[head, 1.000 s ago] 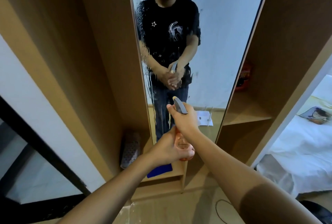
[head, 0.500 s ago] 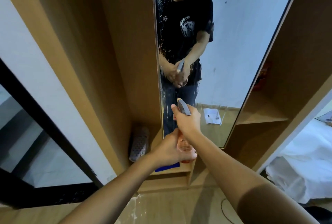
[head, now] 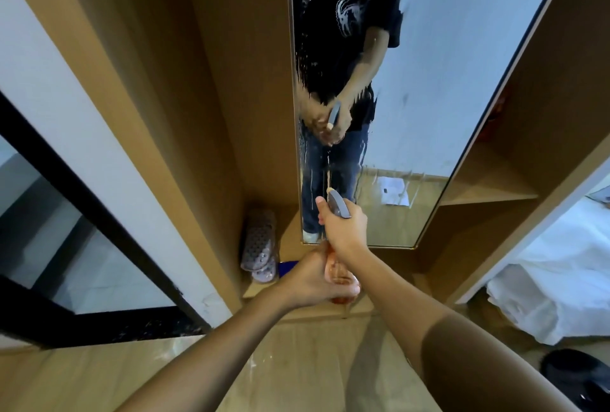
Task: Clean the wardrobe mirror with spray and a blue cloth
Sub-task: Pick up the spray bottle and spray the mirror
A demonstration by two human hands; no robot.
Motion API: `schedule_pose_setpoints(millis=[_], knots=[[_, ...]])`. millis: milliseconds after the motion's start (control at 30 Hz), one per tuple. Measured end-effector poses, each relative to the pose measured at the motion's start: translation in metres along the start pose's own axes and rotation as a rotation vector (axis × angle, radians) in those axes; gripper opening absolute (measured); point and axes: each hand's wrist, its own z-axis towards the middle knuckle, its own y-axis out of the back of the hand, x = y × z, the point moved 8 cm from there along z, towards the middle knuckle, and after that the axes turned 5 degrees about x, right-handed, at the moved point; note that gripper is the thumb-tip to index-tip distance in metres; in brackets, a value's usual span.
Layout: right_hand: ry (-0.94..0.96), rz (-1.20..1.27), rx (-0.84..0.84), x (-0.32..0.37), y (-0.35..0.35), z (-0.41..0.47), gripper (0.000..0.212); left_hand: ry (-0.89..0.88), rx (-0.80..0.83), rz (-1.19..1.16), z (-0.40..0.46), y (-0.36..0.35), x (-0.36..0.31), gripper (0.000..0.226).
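Hands first: your right hand (head: 345, 230) wraps the grey trigger head of the spray bottle (head: 338, 271), fingers curled round it, with the nozzle aimed at the lower part of the mirror (head: 429, 88). Your left hand (head: 313, 283) grasps the bottle's orange body from below and from the left, fingers closed around it. You hold the bottle upright just in front of the glass, low down near the mirror's bottom edge. Wet streaks and droplets run down the left strip of the mirror, and your reflection there shows both hands on the bottle. You can see only a corner of the blue cloth (head: 286, 269); it lies on the low wardrobe shelf (head: 260, 291) behind your left hand, just beside a pale perforated slipper (head: 259, 246) that leans in the shelf's corner. To your right, a bed with white bedding (head: 561, 296) stands beside the wardrobe.
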Motion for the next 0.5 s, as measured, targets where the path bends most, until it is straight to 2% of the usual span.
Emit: schedule_pose_setpoints(millis=[133,367,500], knots=[[-0.057,-0.001,-0.036,-0.010,0.005,-0.005,0.020,0.022,0.020,-0.022,0.000,-0.010,0.009,0.047],[-0.057,-0.002,-0.077,-0.019,0.024,-0.005,0.023,0.030,0.050,-0.034,0.007,-0.027,0.009,0.060],[-0.074,0.031,-0.083,-0.028,0.042,-0.006,0.024,0.017,0.087,-0.014,0.013,-0.038,0.000,0.052]])
